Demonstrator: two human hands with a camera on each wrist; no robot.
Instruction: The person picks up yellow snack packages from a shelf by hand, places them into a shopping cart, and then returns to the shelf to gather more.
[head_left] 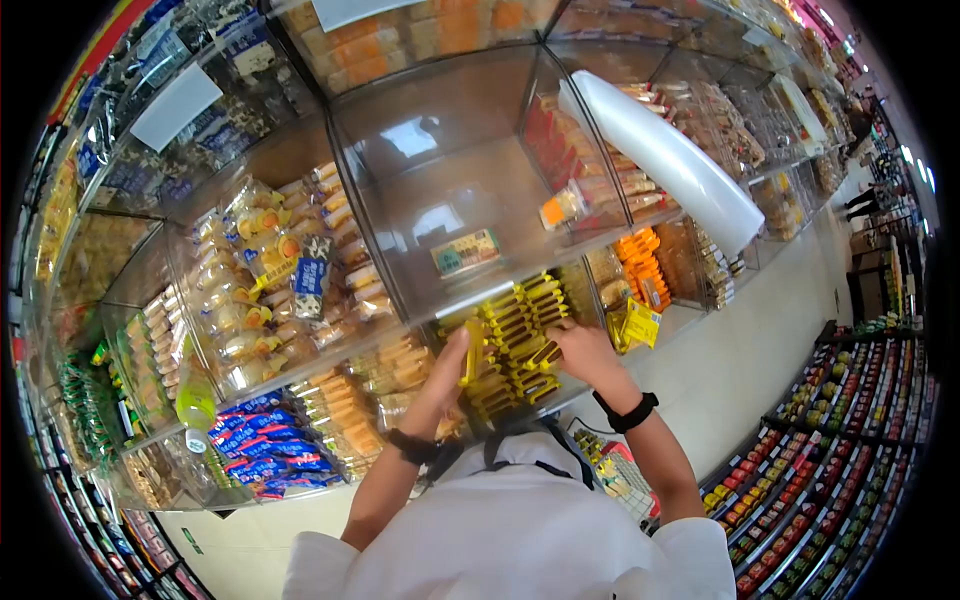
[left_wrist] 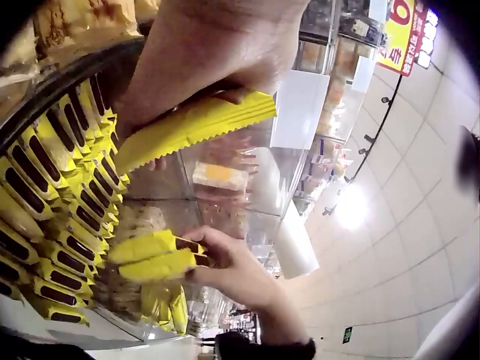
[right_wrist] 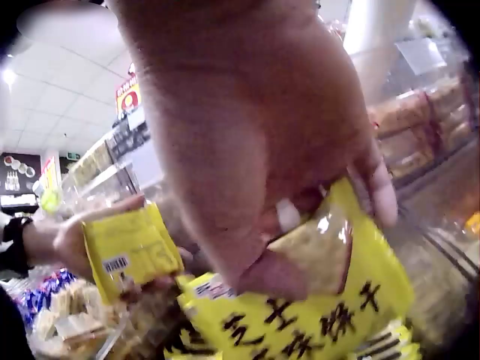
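Note:
My left hand (head_left: 437,390) grips a yellow biscuit packet (head_left: 473,352) over the left side of a bin. In the left wrist view that packet (left_wrist: 199,133) stands edge-on beneath the palm. My right hand (head_left: 590,357) is at the bin's right side; the left wrist view shows its thumb and fingers (left_wrist: 214,247) pinching two yellow biscuit packets (left_wrist: 157,257). Close up in the right wrist view, one packet (right_wrist: 330,319) has dark lettering and a clear window with a biscuit behind it. Below both hands, rows of matching yellow packets (head_left: 510,320) stand on edge.
Clear plastic dividers part the bins. A white roll (head_left: 665,160) slants across the upper right bins. Blue packets (head_left: 270,440) and a yellow-green container (head_left: 195,400) lie to the left. A shopping cart (head_left: 622,475) stands beside the body, and stocked shelves (head_left: 830,430) are farther right.

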